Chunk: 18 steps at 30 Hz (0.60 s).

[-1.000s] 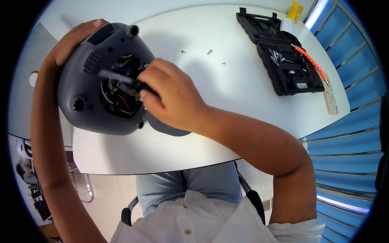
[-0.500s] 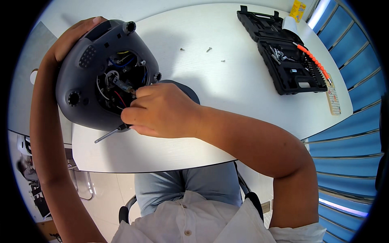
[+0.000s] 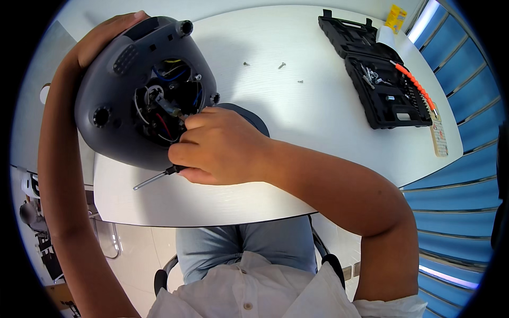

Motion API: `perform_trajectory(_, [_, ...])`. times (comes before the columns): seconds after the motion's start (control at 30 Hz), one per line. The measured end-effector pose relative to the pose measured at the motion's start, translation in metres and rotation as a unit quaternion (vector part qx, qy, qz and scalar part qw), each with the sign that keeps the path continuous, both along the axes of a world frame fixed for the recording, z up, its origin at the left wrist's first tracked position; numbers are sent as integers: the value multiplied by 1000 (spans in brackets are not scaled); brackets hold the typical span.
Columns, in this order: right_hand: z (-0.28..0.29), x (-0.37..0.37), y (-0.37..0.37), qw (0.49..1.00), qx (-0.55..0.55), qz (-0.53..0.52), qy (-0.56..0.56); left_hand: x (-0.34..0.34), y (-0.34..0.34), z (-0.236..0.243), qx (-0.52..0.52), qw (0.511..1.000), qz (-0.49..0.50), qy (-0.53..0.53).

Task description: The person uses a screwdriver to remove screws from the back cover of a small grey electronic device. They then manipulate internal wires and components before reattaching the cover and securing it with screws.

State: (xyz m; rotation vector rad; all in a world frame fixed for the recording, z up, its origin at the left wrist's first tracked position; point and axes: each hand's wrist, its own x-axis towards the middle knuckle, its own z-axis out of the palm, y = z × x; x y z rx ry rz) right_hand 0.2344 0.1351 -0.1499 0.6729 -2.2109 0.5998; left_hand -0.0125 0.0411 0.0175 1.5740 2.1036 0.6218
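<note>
Grey housing [image 3: 121, 87] sits at L end of the white surface [image 3: 323, 138], round opening facing me w/ blue wire [image 3: 172, 78] & red wire [image 3: 164, 123] showing inside; my L hand [image 3: 110, 36] lies along its upper L side, fingers extended, can't tell how firm the grip. My R hand [image 3: 218, 146] is curled shut round the blk handle of a screwdriver [image 3: 154, 179], shaft pointing lower L, fingertips by the opening's lower R rim, anything pinched there hidden. Approx. centre, 3 loose screws [image 3: 282, 65]; far R, open blk tool case [image 3: 389, 98].
</note>
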Motion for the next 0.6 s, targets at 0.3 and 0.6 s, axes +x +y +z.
perform_trajectory(0.3, [28, 0, 22, 949, -263, -115, -126, -7, 7, -3, 27, 999, 15, 41])
perform_trajectory(0.6, [30, 16, 73, 858, -381, -112, -325, -1, 12, 6, 8, 992, -30, 120])
